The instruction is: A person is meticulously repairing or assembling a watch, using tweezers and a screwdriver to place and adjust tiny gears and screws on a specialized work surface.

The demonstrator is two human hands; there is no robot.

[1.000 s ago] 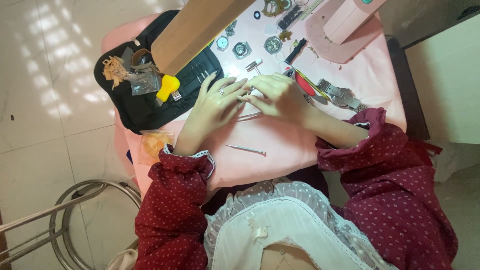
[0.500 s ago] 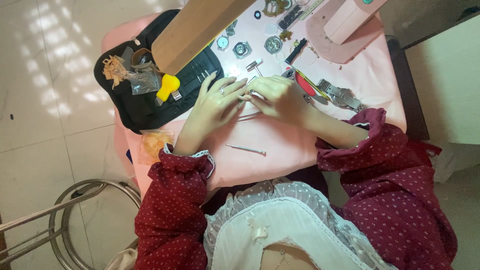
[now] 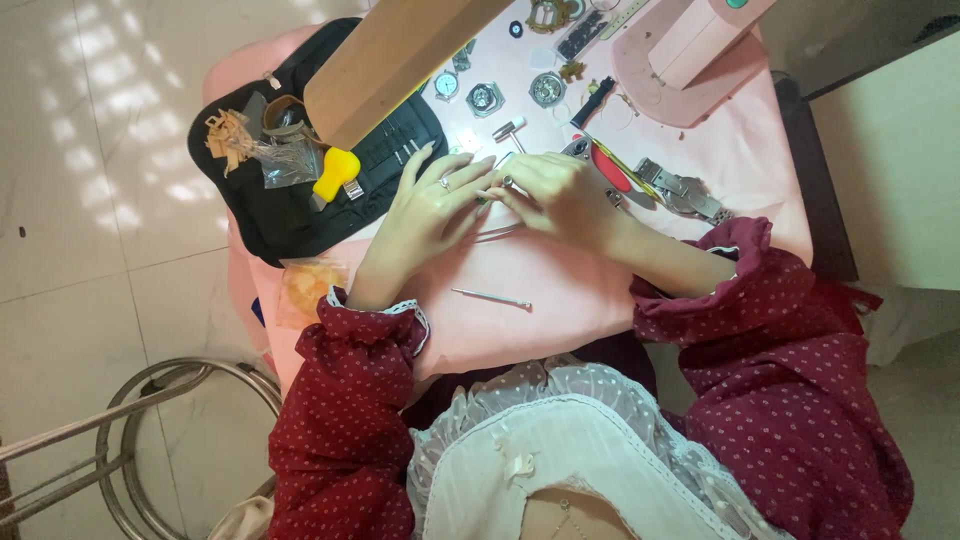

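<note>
Fingertips (image 3: 487, 192) of left hand (image 3: 432, 200) and right hand (image 3: 560, 192) meet at frame centre, pinching narrowly on a small part, possibly metal. Thin metal pick (image 3: 490, 297) lies apart, below, on the pink table (image 3: 560, 290).

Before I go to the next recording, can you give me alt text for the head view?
Seen from above, a person's left hand and right hand meet fingertip to fingertip over a small part on a pink table. Watch cases, a black tool case and a metal watch bracelet lie around them.
</note>
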